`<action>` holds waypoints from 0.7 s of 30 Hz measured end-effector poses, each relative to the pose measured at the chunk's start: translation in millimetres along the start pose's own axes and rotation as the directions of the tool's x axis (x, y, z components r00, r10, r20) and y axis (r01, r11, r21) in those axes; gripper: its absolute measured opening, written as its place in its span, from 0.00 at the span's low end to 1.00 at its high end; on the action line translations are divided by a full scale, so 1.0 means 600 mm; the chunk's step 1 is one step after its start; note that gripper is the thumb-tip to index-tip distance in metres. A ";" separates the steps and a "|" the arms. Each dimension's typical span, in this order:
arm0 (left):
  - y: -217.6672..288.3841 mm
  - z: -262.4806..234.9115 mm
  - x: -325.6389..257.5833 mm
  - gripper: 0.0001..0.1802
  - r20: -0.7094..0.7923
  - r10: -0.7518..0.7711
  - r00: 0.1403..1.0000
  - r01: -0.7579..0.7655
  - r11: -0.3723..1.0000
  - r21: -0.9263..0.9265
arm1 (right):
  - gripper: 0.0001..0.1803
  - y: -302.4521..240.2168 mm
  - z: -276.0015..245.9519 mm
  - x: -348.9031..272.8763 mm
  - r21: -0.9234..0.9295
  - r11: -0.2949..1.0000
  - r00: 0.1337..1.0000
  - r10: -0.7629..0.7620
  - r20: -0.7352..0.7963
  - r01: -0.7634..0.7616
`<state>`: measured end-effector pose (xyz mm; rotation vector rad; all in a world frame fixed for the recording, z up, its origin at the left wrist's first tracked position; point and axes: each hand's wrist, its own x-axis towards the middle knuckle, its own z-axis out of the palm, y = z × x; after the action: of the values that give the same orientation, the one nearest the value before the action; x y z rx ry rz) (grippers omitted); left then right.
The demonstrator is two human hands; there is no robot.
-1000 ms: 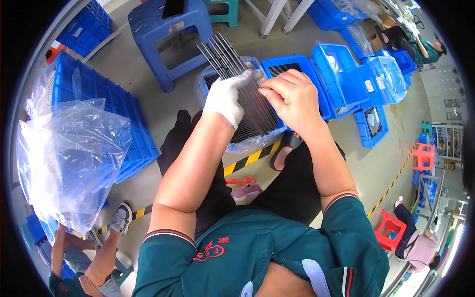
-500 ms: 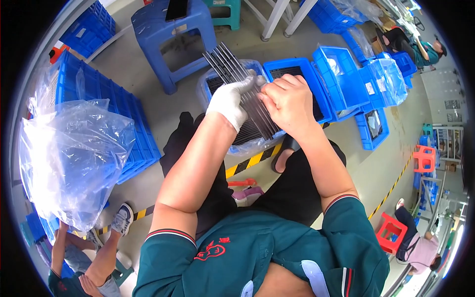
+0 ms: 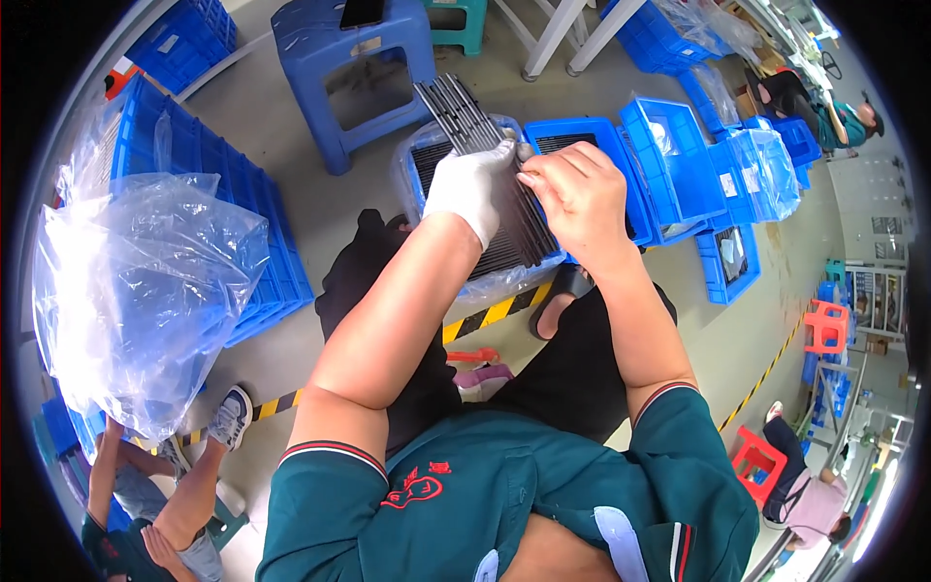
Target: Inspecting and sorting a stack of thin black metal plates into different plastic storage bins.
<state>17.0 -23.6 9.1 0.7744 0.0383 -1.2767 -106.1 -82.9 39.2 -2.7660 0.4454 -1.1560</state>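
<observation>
My left hand (image 3: pixel 467 194), in a white glove, is closed round a bundle of thin dark rods (image 3: pixel 454 109). The bundle slants from upper left to lower right, its far ends sticking out beyond the glove. My bare right hand (image 3: pixel 584 199) is beside the bundle's right edge, thumb and fingers pinched together. Whatever sits between those fingertips is too small to make out. Below both hands stands a plastic-lined blue bin (image 3: pixel 405 167) with many similar rods in it. A second blue bin (image 3: pixel 637 189), also with dark rods, adjoins it on the right, partly hidden by my right hand.
A blue stool (image 3: pixel 335 73) bearing a dark flat object stands beyond the bins. Stacked blue crates (image 3: pixel 208 184) and clear plastic bags (image 3: pixel 145 291) rise on the left. More blue bins (image 3: pixel 669 160) are at the right. Other people sit at lower left and far right.
My right fingers have shifted from lying over the rods to a pinch at the bundle's right edge. The left hand still holds the bundle, turned slightly. The whole view has moved a little.
</observation>
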 end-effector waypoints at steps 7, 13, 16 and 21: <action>0.001 0.001 -0.002 0.05 -0.020 -0.065 0.998 0.064 0.997 -0.041 | 0.07 -0.038 -0.050 0.043 0.008 0.991 0.953 0.130 -0.272 -0.133; 0.009 -0.001 -0.005 0.05 0.045 -0.112 0.993 0.115 0.989 -0.090 | 0.06 -0.005 -0.014 0.000 0.424 0.744 0.847 0.517 0.125 -0.517; 0.009 -0.010 -0.001 0.07 0.052 -0.120 0.991 0.125 0.986 -0.109 | 0.06 0.005 -0.007 -0.003 0.443 0.729 0.847 0.506 0.166 -0.522; 0.013 -0.011 0.007 0.06 0.109 -0.103 0.989 0.118 0.983 -0.142 | 0.05 0.008 -0.006 -0.006 0.283 0.844 0.890 0.418 0.182 -0.455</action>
<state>27.7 -22.9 5.9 0.5856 0.0947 -1.4007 -112.2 -86.3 37.9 -2.2691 0.7547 -0.8635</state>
